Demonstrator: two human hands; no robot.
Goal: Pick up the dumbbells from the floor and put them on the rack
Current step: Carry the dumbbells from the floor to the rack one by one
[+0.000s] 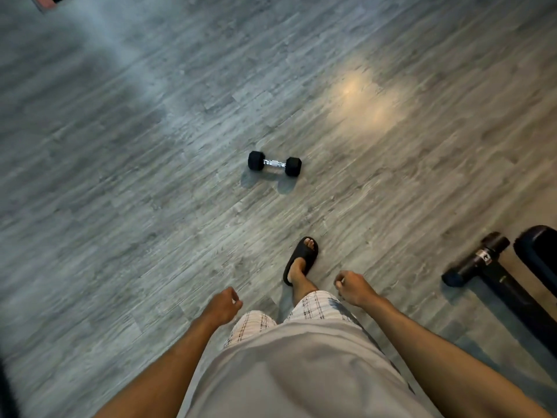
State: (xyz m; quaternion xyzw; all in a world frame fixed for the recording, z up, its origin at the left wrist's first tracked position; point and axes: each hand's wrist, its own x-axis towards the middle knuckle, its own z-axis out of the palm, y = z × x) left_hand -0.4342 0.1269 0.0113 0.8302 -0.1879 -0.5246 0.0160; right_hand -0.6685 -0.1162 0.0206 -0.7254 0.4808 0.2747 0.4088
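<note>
One dumbbell [274, 163] lay out on the floor [120, 176], well ahead of the person and clear of everything else. It sat flat on its two black hex heads, chrome handle between them, and its long axis ran nearly straight across the view, left to right, the right head dipping a touch nearer the walker.

Both hands hung low by the hips, neither near the weight. The left hand [224, 306] was loosely curled, fingers [234, 298] bent in but not closed, holding nothing. The right hand [354, 286] looked much the same: a slack half-fist, empty. The dumbbell lay forward of both, a little right of the left hand and left of the right one, so almost between them. The left hand looked slightly closer sideways, but it was too near to call. With the handle lying crosswise, either hand could come down over it from above, knuckles forward.

One foot in a black slide [301, 260] was planted out front, toes aimed roughly at the weight. My read: the approach was on and the pickup not yet begun.

The count: one dumbbell in sight, two hands, one foot showing. At the right edge stood a dark frame [482, 263] with a padded piece beside it; I could not tell whether it was the rack.
</note>
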